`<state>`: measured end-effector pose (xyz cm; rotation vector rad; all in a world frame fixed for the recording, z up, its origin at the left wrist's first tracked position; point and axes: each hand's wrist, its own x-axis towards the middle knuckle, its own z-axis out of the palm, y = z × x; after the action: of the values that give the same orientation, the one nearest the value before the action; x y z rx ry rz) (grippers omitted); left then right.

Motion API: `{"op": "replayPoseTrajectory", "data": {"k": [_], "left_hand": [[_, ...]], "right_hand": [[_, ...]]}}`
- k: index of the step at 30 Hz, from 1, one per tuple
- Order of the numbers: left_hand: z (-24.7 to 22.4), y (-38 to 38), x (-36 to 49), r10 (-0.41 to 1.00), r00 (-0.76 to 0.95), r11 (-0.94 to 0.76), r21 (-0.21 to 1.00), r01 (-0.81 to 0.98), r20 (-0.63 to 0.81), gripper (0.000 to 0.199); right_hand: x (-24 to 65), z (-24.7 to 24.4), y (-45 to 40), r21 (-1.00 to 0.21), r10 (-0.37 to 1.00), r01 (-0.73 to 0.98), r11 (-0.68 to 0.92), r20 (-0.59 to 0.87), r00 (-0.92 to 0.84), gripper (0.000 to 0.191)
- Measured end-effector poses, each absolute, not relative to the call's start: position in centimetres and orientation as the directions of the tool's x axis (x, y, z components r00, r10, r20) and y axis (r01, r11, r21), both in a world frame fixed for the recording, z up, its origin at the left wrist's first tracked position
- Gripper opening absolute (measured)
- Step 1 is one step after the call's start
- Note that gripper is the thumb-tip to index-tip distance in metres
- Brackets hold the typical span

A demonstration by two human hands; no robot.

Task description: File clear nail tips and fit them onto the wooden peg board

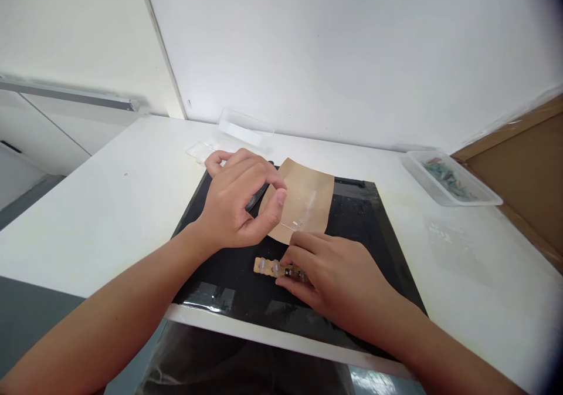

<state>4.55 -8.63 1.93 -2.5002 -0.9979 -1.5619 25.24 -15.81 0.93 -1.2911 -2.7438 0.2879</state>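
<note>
My left hand point(246, 198) is raised over the black mat, thumb and index fingertips brought together in a pinch. Whatever may be between those tips is too small to make out; the other fingers curl loosely. Lower down, my right hand point(329, 266) grips a short tan strip point(257, 265) that has scalloped edges. Clear, rounded pieces and a dark one sit along the strip, and my fingers hide its right end. Just beyond lies a sheet of brown paper point(303, 198) with tiny clear and white bits on it. Behind my left hand, a dark object point(258, 196) is partly hidden.
The black mat point(237, 292) lies on a white table point(109, 207) against a white wall. A clear plastic box point(246, 130) stands at the back. To the right, a translucent tray point(422, 178) holds a heap of greenish bits. A brown-framed board point(523, 160) leans at far right.
</note>
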Motion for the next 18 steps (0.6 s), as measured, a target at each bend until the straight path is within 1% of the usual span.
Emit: {"op": "replayPoseTrajectory", "data": {"k": [7, 12, 18], "left_hand": [[2.01, -8.85, 4.44, 0.531, 0.308, -0.780, 0.313, 0.542, 0.789, 0.014], [2.02, -8.91, 4.38, 0.534, 0.310, -0.779, 0.315, 0.542, 0.786, 0.014], [2.00, -8.88, 4.39, 0.536, 0.316, -0.782, 0.319, 0.535, 0.783, 0.013]], "right_hand": [[25.39, 0.68, -15.74, -0.297, 0.765, 0.728, 0.618, 0.010, -0.644, 0.015], [25.38, 0.81, -15.66, -0.394, 0.778, 0.716, 0.577, -0.002, -0.628, 0.011], [25.75, 1.60, -15.53, -0.467, 0.765, 0.678, 0.567, -0.005, -0.644, 0.007]]}}
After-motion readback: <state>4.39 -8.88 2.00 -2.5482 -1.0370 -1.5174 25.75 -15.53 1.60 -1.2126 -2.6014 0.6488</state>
